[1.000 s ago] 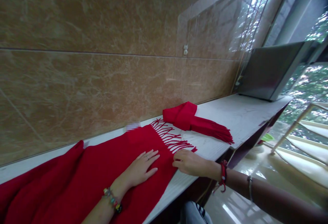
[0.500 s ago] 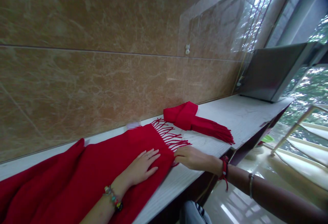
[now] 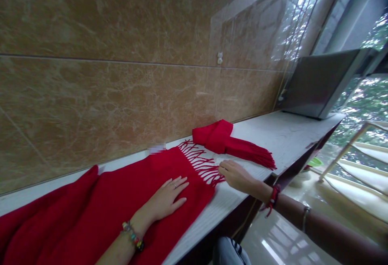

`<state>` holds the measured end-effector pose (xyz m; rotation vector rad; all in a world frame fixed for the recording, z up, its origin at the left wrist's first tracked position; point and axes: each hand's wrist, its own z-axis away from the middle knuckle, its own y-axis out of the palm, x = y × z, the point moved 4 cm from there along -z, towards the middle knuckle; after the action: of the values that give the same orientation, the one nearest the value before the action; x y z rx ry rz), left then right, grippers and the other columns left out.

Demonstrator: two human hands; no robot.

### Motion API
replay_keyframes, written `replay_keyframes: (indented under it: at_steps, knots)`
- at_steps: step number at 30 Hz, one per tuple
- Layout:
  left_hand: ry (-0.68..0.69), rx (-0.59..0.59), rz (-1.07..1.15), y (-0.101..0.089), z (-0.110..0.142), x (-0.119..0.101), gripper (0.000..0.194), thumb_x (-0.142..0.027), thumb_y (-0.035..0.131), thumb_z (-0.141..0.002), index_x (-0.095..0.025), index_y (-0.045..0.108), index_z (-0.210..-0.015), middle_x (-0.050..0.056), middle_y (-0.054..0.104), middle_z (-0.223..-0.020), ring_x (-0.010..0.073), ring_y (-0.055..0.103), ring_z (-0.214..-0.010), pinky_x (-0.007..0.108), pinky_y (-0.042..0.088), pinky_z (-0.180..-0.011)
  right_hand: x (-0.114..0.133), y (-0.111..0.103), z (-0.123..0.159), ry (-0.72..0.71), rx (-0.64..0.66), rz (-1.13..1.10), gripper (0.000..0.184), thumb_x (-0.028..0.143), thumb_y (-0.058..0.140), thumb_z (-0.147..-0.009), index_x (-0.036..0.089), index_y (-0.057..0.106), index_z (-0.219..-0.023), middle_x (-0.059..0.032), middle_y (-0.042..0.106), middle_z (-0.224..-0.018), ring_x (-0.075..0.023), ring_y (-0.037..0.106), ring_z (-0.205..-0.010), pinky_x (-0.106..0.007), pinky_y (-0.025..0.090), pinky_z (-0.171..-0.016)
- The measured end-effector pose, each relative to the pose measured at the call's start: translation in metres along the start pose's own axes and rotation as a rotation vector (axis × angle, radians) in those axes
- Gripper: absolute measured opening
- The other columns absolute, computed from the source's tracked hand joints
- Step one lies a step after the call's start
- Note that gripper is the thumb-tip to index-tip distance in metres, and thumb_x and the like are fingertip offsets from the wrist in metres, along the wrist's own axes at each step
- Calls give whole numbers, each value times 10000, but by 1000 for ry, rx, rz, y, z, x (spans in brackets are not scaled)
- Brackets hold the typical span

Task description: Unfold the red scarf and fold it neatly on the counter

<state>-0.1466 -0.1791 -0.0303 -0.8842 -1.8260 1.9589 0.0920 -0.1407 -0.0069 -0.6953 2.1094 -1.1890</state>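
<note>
A wide red scarf [image 3: 127, 188] lies spread over the white counter, its fringe pointing right. My left hand [image 3: 166, 199] rests flat on the cloth, fingers stretched out, with a ring and a beaded bracelet. At the fringe's near side, my right hand [image 3: 235, 175] has its fingers pinched together on the fringe strands [image 3: 214, 172]; a red cord bracelet and a bangle are on that arm. Just beyond the fringe sits a second red scarf [image 3: 218, 136], folded into a knot shape with its tasselled end stretched to the right.
The white counter [image 3: 260, 129] runs along a brown marble-tiled wall [image 3: 121, 95]. A large grey box-like appliance [image 3: 318, 83] stands at its far end. Right of the counter are a shiny floor, a metal railing [image 3: 348, 152] and a green basin [image 3: 315, 162].
My right hand has shifted right and slightly away from me, from the scarf's near corner to the fringe. That corner now lies flatter and farther right. My left hand stays put.
</note>
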Motion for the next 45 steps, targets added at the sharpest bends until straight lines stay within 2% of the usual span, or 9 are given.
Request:
replay_keyframes:
  at_steps: [7,13,17,20,25,29,33,41,45]
  knots:
    - [153,29,38,-13,4,-26,429,-430,333,-881,-347,338,-1302,-33,298,-1406,203,180,-1313,450,137,-1071,-64,12,35,73,208,-86,247,-15,378,-695,149,553,-635,-49,571,-676,-157,480,-668,-299,348,-666]
    - [160,103,41,-14,3,-37,501,-501,409,-829,-396,298,-1306,-36,276,-1415,259,174,-1310,538,117,-1044,-10,-19,4,-74,40,-422,264,61,363,-778,142,566,-926,-91,590,-945,-173,486,-907,-309,381,-815]
    - [-33,-18,-36,-13,-1,-16,479,-497,308,-867,-376,260,-1328,-20,218,-1438,257,136,-1318,530,127,-1042,30,-12,-6,-301,195,-499,219,49,393,-750,170,559,-824,-44,576,-811,-144,489,-820,-265,401,-764]
    - [-116,15,-73,-7,-1,-4,540,-564,292,-841,-359,242,-1339,10,196,-1444,302,103,-1317,573,117,-1021,10,2,5,-330,247,-365,172,52,416,-718,163,547,-717,-47,559,-752,-152,483,-758,-278,402,-721]
    - [-108,31,-62,-3,1,0,572,-600,265,-829,-352,234,-1344,26,204,-1441,314,105,-1314,579,104,-1016,-42,-2,25,-149,206,-269,184,37,399,-717,160,528,-669,-39,538,-693,-148,472,-692,-279,400,-669]
    - [-110,30,-48,-2,-1,-1,563,-592,283,-829,-350,258,-1337,23,207,-1440,318,115,-1311,571,102,-1018,-6,-22,16,-187,96,-472,221,10,387,-676,166,525,-751,-40,555,-758,-139,479,-756,-258,398,-696]
    - [-122,27,-51,-2,-1,-1,559,-589,289,-830,-347,269,-1333,20,214,-1439,311,111,-1314,559,96,-1023,42,-18,4,-428,204,-514,188,34,400,-652,185,501,-703,-18,542,-710,-129,471,-732,-248,387,-704]
    - [-118,28,-46,-2,1,-1,556,-587,287,-831,-341,281,-1330,22,227,-1435,309,119,-1312,548,99,-1026,-32,-2,31,-322,230,-342,209,28,365,-691,179,482,-605,-21,511,-627,-133,447,-639,-255,361,-624]
    - [-117,25,-49,-2,0,0,559,-592,285,-829,-344,280,-1330,20,226,-1436,310,124,-1311,548,102,-1025,-23,-15,28,-277,168,-381,212,33,364,-698,178,510,-648,-31,531,-655,-144,464,-680,-264,370,-635]
